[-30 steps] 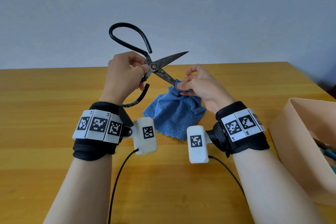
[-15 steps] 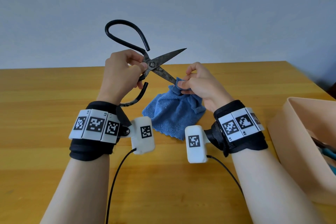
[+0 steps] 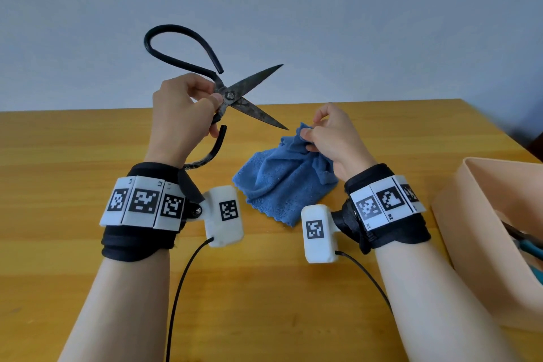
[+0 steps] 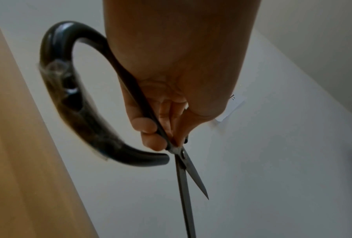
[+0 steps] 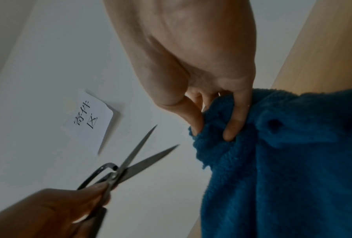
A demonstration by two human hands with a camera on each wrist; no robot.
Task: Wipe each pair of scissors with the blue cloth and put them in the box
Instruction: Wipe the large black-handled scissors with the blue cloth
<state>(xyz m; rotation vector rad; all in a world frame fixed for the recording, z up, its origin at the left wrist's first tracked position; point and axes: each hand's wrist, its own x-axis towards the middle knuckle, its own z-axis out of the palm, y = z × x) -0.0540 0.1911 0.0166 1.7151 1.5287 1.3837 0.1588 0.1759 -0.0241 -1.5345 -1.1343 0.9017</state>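
My left hand grips large black-handled scissors near the pivot and holds them above the table with the blades spread apart. In the left wrist view the scissors point away past my fingers. My right hand pinches the top of the blue cloth, which hangs down onto the table. The lower blade tip sits just left of the cloth, apart from it. The right wrist view shows my fingers bunched in the cloth, with the scissors to the left. The beige box stands at the right.
The wooden table runs to a pale wall behind. Inside the box lie other scissors with dark and teal handles. Cables run from both wrist cameras toward me. A paper label is stuck on the wall.
The cloth has come off the lower blade: my right hand pulled it right and down past the tip, while my left hand lifted the scissors slightly up and left.
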